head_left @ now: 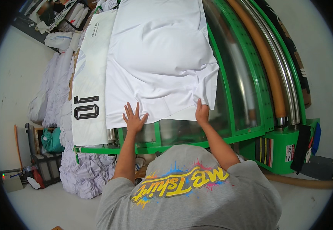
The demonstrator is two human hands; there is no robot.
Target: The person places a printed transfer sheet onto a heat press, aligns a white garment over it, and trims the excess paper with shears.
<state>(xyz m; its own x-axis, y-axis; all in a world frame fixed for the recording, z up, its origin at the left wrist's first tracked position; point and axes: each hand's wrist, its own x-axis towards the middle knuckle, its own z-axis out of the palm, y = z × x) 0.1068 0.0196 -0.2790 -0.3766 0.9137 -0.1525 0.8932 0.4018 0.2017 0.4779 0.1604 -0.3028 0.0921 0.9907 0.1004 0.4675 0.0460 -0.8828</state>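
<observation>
A large white cloth [159, 61] lies spread over the bed of a green machine [247, 76]. My left hand [134, 119] rests flat on the cloth's near edge with the fingers spread. My right hand [201, 113] grips the cloth's near right corner, where the fabric folds and hangs over the glass front. A white printed sheet with black numerals [90, 92] lies flat beside the cloth on the left.
Curved brown and metal rollers [273, 69] run along the machine's right side, above a green housing [285, 149]. Heaps of white fabric [84, 172] and rolls [55, 88] stand at the left. A black crate [45, 166] and a grey box [11, 180] sit on the floor.
</observation>
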